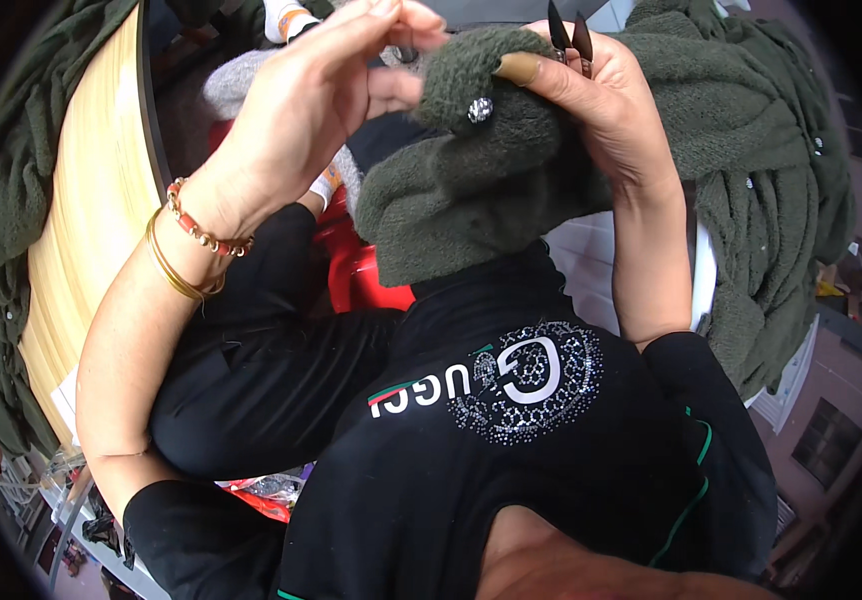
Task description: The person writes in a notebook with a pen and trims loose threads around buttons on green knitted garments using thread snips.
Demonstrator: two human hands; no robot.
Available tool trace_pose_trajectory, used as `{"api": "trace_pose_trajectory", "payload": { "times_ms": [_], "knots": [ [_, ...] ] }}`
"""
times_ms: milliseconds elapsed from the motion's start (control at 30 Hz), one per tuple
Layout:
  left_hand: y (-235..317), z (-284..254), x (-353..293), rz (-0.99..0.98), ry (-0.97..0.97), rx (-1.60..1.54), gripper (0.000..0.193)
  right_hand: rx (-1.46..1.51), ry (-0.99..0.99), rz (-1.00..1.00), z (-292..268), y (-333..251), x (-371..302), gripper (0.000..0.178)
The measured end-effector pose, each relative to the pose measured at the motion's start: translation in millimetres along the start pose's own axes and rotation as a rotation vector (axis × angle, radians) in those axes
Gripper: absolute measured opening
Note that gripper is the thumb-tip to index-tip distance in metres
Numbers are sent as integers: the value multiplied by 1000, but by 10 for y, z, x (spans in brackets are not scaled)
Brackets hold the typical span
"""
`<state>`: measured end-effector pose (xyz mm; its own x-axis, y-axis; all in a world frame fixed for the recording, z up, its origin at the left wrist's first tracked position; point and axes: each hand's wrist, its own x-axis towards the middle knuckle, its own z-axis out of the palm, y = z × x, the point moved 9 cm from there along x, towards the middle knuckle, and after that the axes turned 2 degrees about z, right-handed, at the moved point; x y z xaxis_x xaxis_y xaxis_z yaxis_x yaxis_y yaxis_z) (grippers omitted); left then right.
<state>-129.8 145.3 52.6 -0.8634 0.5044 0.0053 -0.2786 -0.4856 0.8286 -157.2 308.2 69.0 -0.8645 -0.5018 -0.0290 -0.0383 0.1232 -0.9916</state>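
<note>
My right hand (601,100) grips a fold of a dark green knit garment (471,205), its thumb pressed on the cloth. The thumb tip is covered or coloured tan-gold. In the same hand, small black pointed thread snips (569,38) stick up behind the fold, blades apart; their handles are mostly hidden. A round sparkling button (479,110) sits on the fold below the thumb. My left hand (316,95) is raised just left of the fold, thumb and fingers apart. Its fingertips are smeared by motion, and I see nothing held in them.
More dark green knit cloth (761,120) lies heaped over a white surface (586,265) on the right. At left, a pale wood-grain tabletop (91,190) has green cloth (1,130) along its far side. A red stool (356,275) stands beyond my lap. Plastic bags (271,490) lie lower left.
</note>
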Motion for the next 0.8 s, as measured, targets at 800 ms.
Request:
{"api": "trace_pose_trajectory", "payload": {
  "times_ms": [800],
  "knots": [
    [244, 242, -97, 253, 23, 701, 22, 84, -8, -63, -65, -166, -190, 22]
  ]
}}
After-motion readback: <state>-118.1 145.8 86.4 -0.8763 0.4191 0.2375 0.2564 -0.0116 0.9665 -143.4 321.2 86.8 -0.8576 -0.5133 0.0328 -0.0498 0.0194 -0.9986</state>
